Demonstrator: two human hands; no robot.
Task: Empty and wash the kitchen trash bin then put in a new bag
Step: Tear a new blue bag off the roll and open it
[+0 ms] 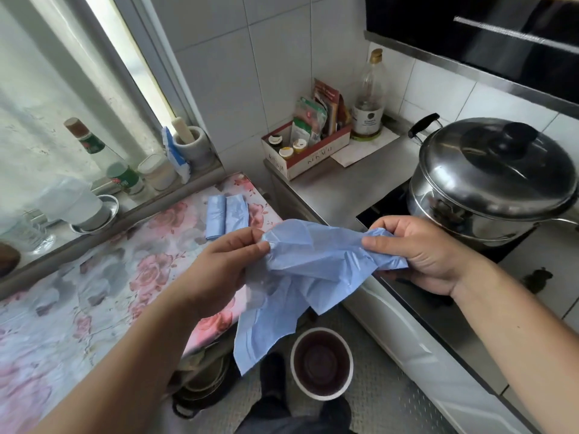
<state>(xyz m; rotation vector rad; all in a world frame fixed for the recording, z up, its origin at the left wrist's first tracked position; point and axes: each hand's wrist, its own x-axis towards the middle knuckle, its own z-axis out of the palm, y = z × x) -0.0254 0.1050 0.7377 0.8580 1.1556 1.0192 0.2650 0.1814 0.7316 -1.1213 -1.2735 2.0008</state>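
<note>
Blue plastic bag held up between both hands, ready to be opened.

Your left hand (230, 261) pinches one end of the crumpled blue bag (300, 270) between thumb and fingertips, and your right hand (416, 255) has its fingers curled round the other end, thumb on top. The bag hangs over the floor, above and just left of the empty bin (321, 363), which stands beside your foot. The rest of the roll (226, 214) lies on the floral cloth (94, 292). To do this well, I'd say rub the two layers apart at the mouth first, shake the bag open, then lower it into the bin and fold the edge over the rim all round.
</note>
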